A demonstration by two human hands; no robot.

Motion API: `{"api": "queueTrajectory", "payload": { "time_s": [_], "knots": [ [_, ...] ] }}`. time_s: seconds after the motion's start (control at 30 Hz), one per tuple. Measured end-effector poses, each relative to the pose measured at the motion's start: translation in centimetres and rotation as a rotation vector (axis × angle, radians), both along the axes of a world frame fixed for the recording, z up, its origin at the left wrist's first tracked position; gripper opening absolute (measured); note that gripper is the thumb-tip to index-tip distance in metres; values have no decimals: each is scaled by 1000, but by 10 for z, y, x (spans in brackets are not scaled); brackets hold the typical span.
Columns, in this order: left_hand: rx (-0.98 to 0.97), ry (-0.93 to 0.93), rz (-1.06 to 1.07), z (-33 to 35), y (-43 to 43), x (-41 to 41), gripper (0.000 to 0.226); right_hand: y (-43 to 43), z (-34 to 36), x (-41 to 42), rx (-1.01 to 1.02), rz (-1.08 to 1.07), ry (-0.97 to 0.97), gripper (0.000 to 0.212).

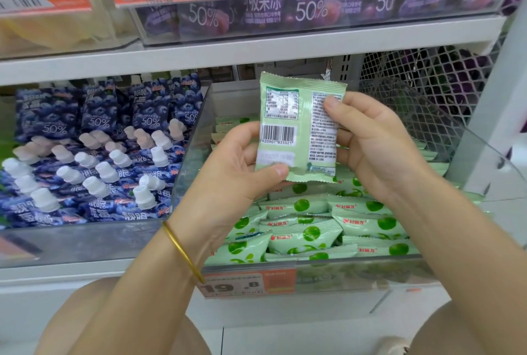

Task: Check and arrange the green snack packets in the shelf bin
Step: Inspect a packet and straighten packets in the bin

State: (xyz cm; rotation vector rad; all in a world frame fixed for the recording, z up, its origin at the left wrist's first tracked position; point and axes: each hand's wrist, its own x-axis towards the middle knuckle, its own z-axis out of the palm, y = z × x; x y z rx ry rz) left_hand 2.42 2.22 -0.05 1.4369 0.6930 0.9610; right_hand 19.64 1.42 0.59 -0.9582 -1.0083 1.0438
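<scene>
Store shelf, seen from above the hands. At the shelf's left end, blue pouches [85, 155] with white caps lie packed together. To their right stands the clear bin [356, 262] of green packets [308, 233], with an orange price tag [248, 284] on its front edge.

Over the bin, a person's left hand [239, 172], a gold bangle [182, 252] at the wrist, pinches the lower left corner of one packet [299, 129], thumb on the face and fingers behind. The packet is held upright above the bin's middle, clear of the stock below. Its back is turned to the camera, showing the barcode, a nutrition table and a faint stamped line just above the left thumb. The right hand [376, 149] grips the packet's right edge, thumb pressed near the upper right corner. Farther right, white mesh [422, 75] closes the shelf's end.

The step in hand appears to be the check. To do it well, the left thumb should keep off the stamped line, and the packet should be tilted away from glare so the print reads. The top and bottom seals deserve a look and a light squeeze for leaks. After that it would best go back logo up, squared with the rows near the bin's front edge, where packets lie loosely stacked and somewhat askew.
</scene>
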Motion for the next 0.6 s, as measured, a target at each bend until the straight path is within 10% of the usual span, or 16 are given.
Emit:
{"api": "queueTrajectory", "payload": {
  "time_s": [0.6],
  "knots": [
    [11,14,137,2,1,0,46,-2,1,1,14,0,-5,11]
  ]
}}
